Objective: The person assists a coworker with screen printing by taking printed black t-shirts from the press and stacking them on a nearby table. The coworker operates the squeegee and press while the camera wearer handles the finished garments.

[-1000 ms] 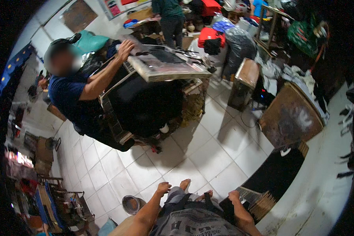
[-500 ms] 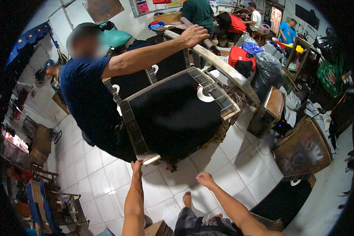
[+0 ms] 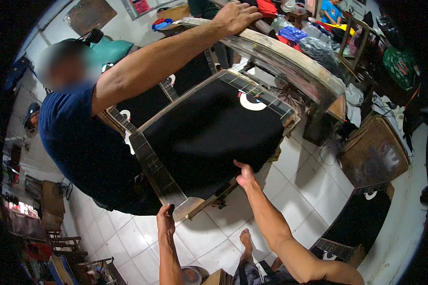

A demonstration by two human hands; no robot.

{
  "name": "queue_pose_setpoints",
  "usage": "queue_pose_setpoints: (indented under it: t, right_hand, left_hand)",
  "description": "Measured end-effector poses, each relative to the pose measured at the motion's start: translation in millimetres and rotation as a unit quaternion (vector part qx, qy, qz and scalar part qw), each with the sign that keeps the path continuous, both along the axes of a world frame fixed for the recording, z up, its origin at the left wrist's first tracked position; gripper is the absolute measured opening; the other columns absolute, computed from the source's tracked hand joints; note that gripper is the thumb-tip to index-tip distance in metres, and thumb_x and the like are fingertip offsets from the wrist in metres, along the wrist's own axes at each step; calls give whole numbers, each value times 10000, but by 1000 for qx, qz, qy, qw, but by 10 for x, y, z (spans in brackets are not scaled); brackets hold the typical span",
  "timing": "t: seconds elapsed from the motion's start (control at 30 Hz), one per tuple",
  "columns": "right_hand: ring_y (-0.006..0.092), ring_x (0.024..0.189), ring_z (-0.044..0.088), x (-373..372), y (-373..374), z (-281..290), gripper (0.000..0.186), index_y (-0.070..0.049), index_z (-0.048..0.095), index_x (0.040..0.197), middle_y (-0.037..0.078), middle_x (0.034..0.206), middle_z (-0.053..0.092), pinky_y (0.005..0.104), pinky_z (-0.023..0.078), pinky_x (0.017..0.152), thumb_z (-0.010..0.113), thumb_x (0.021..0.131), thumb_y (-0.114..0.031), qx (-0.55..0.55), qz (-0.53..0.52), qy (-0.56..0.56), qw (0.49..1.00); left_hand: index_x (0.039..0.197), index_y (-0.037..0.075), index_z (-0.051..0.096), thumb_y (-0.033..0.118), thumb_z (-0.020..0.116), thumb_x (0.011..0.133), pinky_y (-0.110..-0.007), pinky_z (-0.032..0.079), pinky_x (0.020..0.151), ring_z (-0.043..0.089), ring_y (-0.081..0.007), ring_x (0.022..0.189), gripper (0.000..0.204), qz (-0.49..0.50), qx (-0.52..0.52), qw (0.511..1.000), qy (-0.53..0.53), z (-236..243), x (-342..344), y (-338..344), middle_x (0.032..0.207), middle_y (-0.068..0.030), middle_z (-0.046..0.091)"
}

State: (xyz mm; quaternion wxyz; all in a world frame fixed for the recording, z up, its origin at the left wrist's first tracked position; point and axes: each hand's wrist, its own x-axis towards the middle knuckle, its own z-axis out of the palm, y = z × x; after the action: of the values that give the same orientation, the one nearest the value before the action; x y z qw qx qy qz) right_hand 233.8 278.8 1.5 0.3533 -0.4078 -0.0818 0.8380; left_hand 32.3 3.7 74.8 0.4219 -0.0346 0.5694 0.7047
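Observation:
A board covered with black cloth (image 3: 209, 133) lies tilted across the middle, with grid-marked dark strips at both ends and a white ring-shaped print near its far right side. My left hand (image 3: 165, 221) pinches the board's edge by its near left corner. Along the near edge, my right hand (image 3: 244, 175) has its thumb over the top, its other fingers partly hidden below. A co-worker's hand (image 3: 237, 19) grips a bar at the top of a raised wooden frame (image 3: 290, 52) just beyond the board.
The co-worker in a dark blue shirt (image 3: 90, 147) stands close on the left. More black-covered boards (image 3: 145, 102) lie behind. At the right are plastic bags (image 3: 318, 50), a stained brown panel (image 3: 374, 161) and another black board (image 3: 361, 218). White floor tiles (image 3: 209, 237) lie below.
My right hand has moved up and left from open air onto the board's near edge. My left hand stays at the corner. The view has shifted closer, and the raised frame appears larger.

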Motion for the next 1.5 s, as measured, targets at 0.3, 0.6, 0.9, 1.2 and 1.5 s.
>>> queue_pose_setpoints:
  t: [0.3,0.6,0.9,1.2,1.5]
  right_hand:
    - [268,924,542,2189,-792,749,354,42,550,989,136,992,576,388,415,862,596,644,-26,132,-65,59,987]
    - [265,845,572,5076,-1539,1871,364,108,530,972,180,934,572,381,446,792,620,653,-43,88,-124,-60,987]
    - [289,714,598,7270,-1496,2615,274,128,548,892,206,841,582,396,487,685,602,644,26,121,-247,-158,948]
    - [217,559,537,8327,-905,1916,146,30,522,590,110,619,549,362,427,535,659,553,1,116,-271,-487,822]
    - [367,502,476,8650,-519,612,246,8,417,495,189,498,454,451,347,486,615,583,-107,222,-134,-795,549]
  left_hand:
    - [1000,58,549,158,586,766,-348,429,811,549,-211,923,257,-45,133,976,-165,142,1101,-505,944,-58,598]
    - [1157,-7,397,-40,569,531,-368,490,750,579,-230,800,650,-185,109,973,-88,1069,3670,-982,949,-110,548]
    - [900,87,451,-32,562,649,-354,479,671,518,-153,601,299,-272,28,944,-183,1675,5639,-528,650,-6,475]
    - [1232,-69,349,146,642,732,-292,438,790,541,-237,937,618,-577,-122,769,246,1126,6871,1048,1091,-189,524]
    - [1234,-140,248,233,622,692,-352,459,745,572,-336,882,757,-665,112,531,513,502,10333,3380,962,-272,560]
